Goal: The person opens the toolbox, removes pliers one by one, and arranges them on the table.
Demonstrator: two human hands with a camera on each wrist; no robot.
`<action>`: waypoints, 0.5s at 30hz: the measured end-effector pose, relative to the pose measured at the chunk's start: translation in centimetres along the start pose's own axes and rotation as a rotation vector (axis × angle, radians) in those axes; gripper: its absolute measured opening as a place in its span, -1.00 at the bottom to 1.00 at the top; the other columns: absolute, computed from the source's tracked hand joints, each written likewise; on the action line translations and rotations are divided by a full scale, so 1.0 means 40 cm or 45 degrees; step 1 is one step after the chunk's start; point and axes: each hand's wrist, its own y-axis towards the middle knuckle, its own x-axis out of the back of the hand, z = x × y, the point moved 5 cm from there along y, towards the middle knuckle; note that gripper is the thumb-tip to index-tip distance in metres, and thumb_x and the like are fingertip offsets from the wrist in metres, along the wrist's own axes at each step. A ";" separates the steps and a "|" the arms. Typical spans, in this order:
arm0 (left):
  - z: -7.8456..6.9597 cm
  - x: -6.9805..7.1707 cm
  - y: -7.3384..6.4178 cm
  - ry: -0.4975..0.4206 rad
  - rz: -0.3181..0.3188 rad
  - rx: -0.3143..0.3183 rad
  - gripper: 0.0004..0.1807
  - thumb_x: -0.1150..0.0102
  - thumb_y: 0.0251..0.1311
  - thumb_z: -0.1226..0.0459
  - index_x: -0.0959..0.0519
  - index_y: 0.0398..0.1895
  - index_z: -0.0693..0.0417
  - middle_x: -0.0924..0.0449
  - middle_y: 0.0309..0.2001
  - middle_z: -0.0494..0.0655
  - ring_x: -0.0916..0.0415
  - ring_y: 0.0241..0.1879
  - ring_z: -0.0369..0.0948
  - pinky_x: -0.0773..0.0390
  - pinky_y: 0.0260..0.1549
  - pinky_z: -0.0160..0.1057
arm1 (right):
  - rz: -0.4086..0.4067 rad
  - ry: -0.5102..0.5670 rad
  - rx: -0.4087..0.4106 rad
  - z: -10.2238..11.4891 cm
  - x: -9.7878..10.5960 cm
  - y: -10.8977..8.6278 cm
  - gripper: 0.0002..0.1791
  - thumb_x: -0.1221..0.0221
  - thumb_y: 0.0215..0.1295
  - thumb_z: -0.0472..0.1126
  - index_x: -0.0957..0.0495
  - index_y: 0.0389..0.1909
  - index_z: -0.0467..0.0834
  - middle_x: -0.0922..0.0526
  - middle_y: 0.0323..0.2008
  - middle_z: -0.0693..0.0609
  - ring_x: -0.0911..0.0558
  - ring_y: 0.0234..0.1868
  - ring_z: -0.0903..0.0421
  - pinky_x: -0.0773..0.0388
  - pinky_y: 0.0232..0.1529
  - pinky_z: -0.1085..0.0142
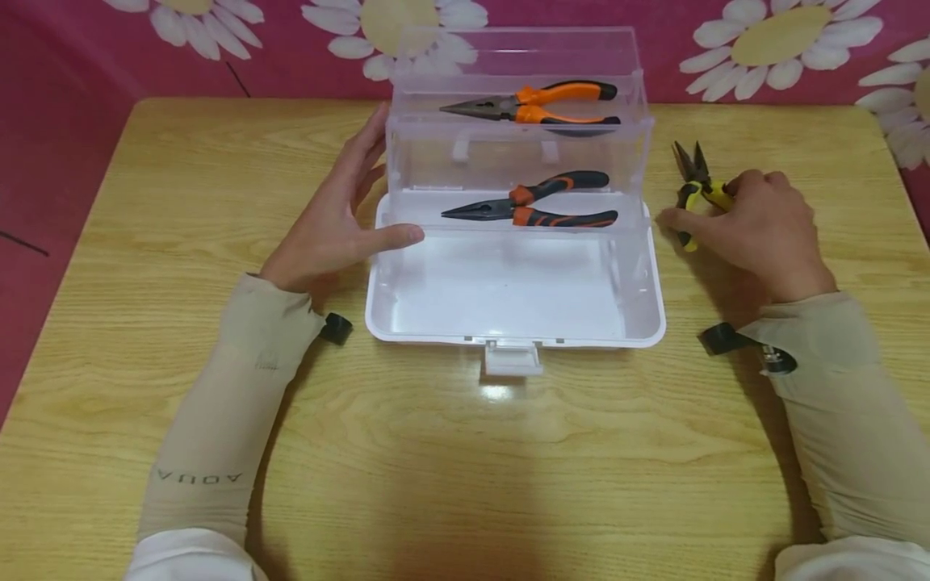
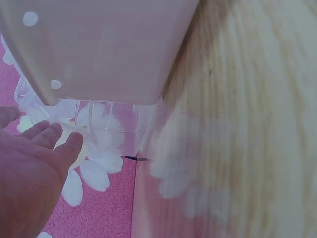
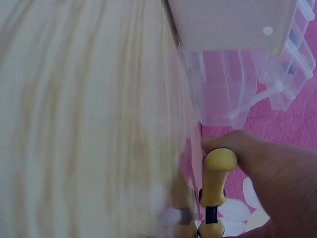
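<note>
My right hand [image 1: 770, 226] holds yellow-and-black needle-nose pliers [image 1: 695, 187] by the handles, thumb on one side and fingers on the other. Their jaws stand apart and point away from me. In the right wrist view a yellow handle [image 3: 218, 178] shows beside the thumb. At the left side of a white toolbox [image 1: 508, 290], my left hand [image 1: 327, 202] has its fingers extended along the clear trays and its thumb over the box's edge. Orange-and-black needle-nose pliers [image 1: 567, 93] lie in the upper tray, and black-and-orange ones [image 1: 563, 181] in the lower tray.
Both clear trays [image 1: 429, 153] are raised at the back of the box, whose bottom is bare. A white latch [image 1: 513, 359] sticks out at its front. Behind the wooden table [image 1: 472, 468] is a pink surface with daisies [image 1: 781, 36].
</note>
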 end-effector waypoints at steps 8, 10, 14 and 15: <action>0.012 0.002 0.004 -0.007 0.003 -0.037 0.32 -0.59 -0.01 0.38 0.14 0.71 -0.07 0.08 0.70 -0.23 0.05 0.67 -0.25 -0.06 0.70 -0.16 | 0.021 -0.059 0.015 0.010 -0.003 -0.004 0.18 -0.07 0.20 0.61 -0.34 0.07 -0.57 -0.30 0.15 -0.59 -0.32 0.07 -0.49 -0.36 0.05 -0.43; 0.013 0.003 0.005 -0.004 0.003 -0.030 0.33 -0.59 -0.02 0.38 0.14 0.71 -0.09 0.08 0.70 -0.24 0.05 0.67 -0.26 -0.06 0.70 -0.17 | 0.025 -0.067 0.020 0.012 -0.002 -0.005 0.14 -0.05 0.19 0.63 -0.38 -0.08 -0.53 -0.33 0.11 -0.57 -0.34 0.04 -0.46 -0.38 0.00 -0.40; 0.017 0.005 0.005 0.012 -0.001 -0.001 0.33 -0.59 -0.03 0.39 0.13 0.71 -0.17 0.08 0.69 -0.29 0.05 0.67 -0.28 -0.06 0.70 -0.18 | 0.030 -0.086 0.041 0.015 0.005 -0.007 0.03 -0.03 0.17 0.66 -0.38 -0.38 -0.39 -0.40 -0.03 -0.48 -0.39 -0.04 -0.38 -0.42 -0.17 -0.24; 0.017 0.006 0.005 0.015 -0.002 0.006 0.33 -0.59 -0.03 0.39 0.13 0.71 -0.18 0.08 0.69 -0.29 0.05 0.67 -0.28 -0.06 0.70 -0.18 | 0.033 -0.091 0.046 0.015 0.007 -0.007 0.02 -0.03 0.17 0.67 -0.37 -0.41 -0.36 -0.42 -0.06 -0.46 -0.40 -0.06 -0.36 -0.42 -0.21 -0.20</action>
